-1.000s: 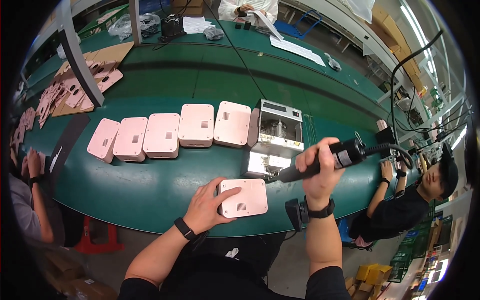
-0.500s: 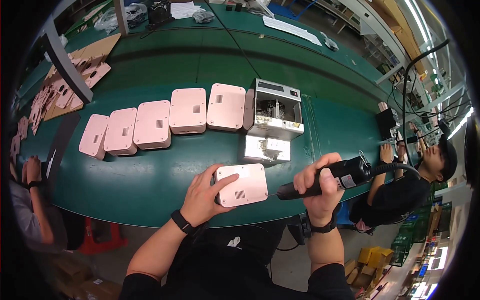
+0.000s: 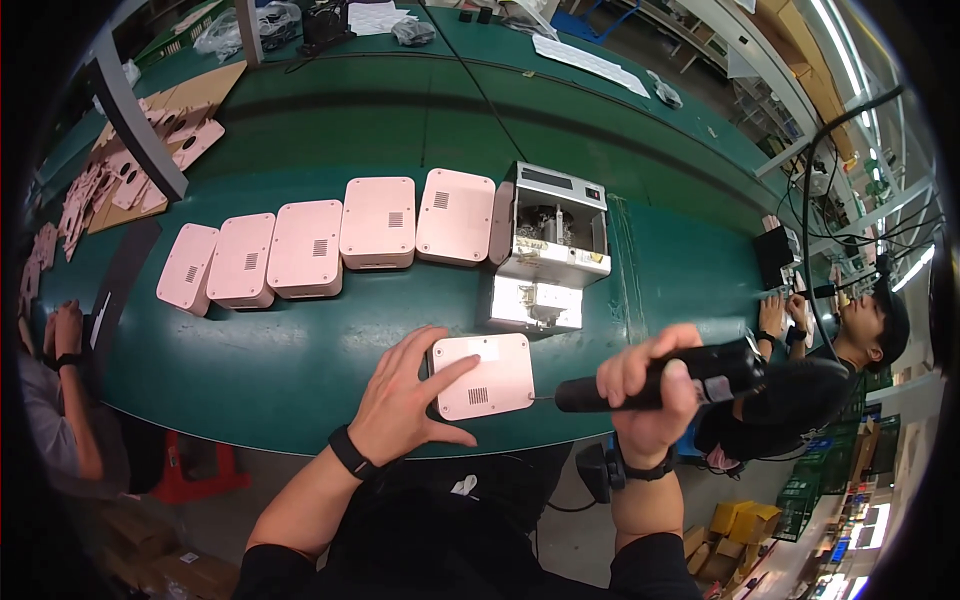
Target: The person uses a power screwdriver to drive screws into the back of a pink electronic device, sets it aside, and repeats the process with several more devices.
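A pink rectangular box (image 3: 478,392) with a small grille and corner holes lies on the green table in front of me. My left hand (image 3: 400,392) is spread at its left side. One finger rests on the top face near a pale label, and the thumb sticks out past the near edge. In my right hand (image 3: 655,390) is a black corded electric screwdriver (image 3: 715,378), held almost level. Its thin bit points left at the box's lower right corner; whether it sits in the hole there I cannot tell.
Several similar pink boxes (image 3: 306,248) stand in a row behind. At the row's right end is a metal screw feeder (image 3: 556,225). Flat pink panels (image 3: 130,180) lie at the far left. People sit at both sides; a grey post (image 3: 135,130) rises at the left.
My left thumb has come away from the box's near side. The screwdriver has tilted slightly, its rear end swinging nearer to me, and its bit stays by the same corner.
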The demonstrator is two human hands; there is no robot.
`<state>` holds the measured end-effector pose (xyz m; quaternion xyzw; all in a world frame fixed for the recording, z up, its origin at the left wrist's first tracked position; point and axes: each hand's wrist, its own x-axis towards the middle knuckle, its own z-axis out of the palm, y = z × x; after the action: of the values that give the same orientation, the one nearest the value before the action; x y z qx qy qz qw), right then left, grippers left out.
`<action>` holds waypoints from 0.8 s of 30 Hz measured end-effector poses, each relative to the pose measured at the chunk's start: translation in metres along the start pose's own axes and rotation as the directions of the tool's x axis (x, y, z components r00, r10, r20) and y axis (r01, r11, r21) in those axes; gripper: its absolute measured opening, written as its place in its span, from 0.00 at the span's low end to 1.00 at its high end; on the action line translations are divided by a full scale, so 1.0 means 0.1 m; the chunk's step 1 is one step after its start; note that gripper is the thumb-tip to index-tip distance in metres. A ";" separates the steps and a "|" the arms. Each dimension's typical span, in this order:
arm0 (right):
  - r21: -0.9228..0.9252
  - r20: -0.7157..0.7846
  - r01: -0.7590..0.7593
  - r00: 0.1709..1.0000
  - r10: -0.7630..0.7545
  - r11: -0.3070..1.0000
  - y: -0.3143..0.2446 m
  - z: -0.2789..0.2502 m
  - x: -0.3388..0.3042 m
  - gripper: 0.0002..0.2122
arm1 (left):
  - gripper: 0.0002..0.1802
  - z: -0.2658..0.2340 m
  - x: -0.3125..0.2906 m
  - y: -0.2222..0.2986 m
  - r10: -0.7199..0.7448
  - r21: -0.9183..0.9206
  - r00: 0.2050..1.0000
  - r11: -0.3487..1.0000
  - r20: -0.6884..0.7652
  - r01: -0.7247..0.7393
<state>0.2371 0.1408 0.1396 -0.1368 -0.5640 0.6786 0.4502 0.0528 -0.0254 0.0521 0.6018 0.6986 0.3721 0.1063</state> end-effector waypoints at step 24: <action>0.090 0.015 0.099 0.995 -0.101 0.991 -0.38 0.16 -0.24 0.18 | 0.12 0.31 0.11 0.36 0.248 -0.164 0.961 0.950 -0.123 -0.266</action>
<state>0.2566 0.1109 0.1714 -0.0818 -0.5437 0.6809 0.4838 0.0962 -0.0032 0.0572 0.6560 0.5826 0.4739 0.0749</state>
